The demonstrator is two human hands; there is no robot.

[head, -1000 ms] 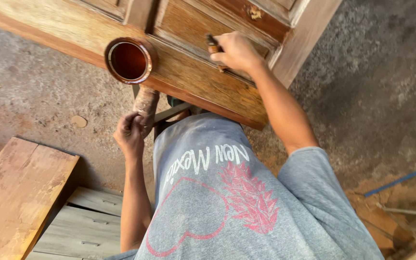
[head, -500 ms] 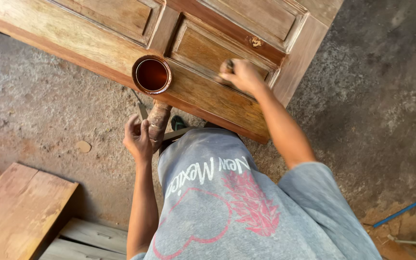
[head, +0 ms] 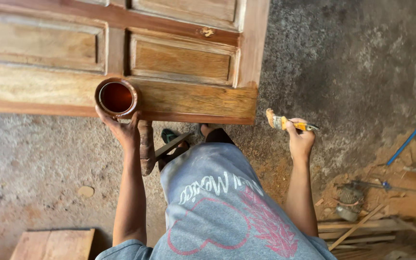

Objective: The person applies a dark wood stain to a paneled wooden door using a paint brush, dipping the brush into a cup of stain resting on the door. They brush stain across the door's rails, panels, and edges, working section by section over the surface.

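A second ago the right hand (head: 300, 139) was pressing a brush against the near rail of the wooden door (head: 193, 98); now it has come off the wood and hangs to the right of the door's corner, over bare concrete floor (head: 343, 72). Its fingers are curled tightly round the yellow handle of the paintbrush (head: 287, 123), bristles pointing left toward the door's edge but well clear of it. The left hand (head: 123, 129), which was down by the wooden support post (head: 146, 147), has risen to the round can of dark reddish stain (head: 116, 97); its fingers cup the can's near side from below, partly spread around the rim. The can sits on the door's near rail, just at the edge, left of the panelled section.

The door lies flat, its near edge running across the view and its right end stopping short of mid-frame. Right of that end the floor is open. At the near right lie timber offcuts (head: 362, 226) and a blue rod (head: 412, 135); a plank (head: 54, 243) lies at the near left.
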